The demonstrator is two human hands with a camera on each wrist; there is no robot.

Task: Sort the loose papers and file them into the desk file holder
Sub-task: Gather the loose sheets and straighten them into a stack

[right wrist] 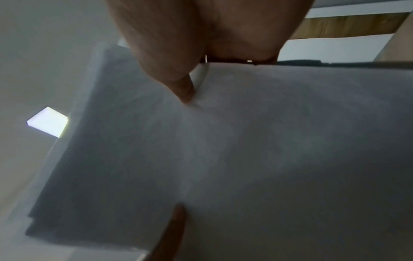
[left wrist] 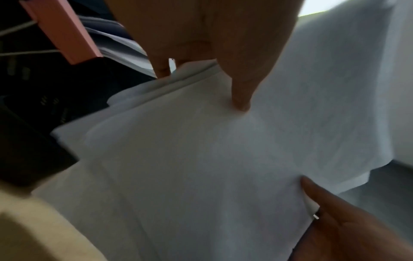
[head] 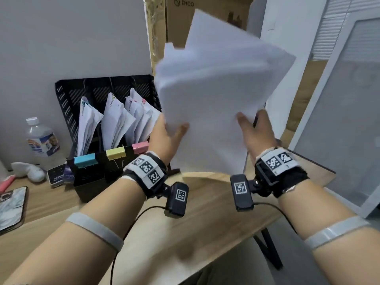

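Here both hands, left hand (head: pixel 166 138) and right hand (head: pixel 257 132), pinch the paper stack (head: pixel 216 95) at centre frame, thumbs in front, fingers behind.

Paper stack (head: pixel 216 103) motion-blurred, hides fingers behind it; phone (head: pixel 10 208) cut by left edge.

The only word that could be read was "PICO", printed in dark letters beside a round logo on the cardboard box (head: pixel 205 19) standing behind the desk file holder (head: pixel 67 103). The bottle (head: pixel 41 140) left of the file holder carried a printed label, but its lettering was too small and blurred to make out. The bands on both wrists and the small cameras hanging from them bore black-and-white square code markers, not letters. The papers (head: pixel 216 89) held above and to the right of the file holder showed no legible print.
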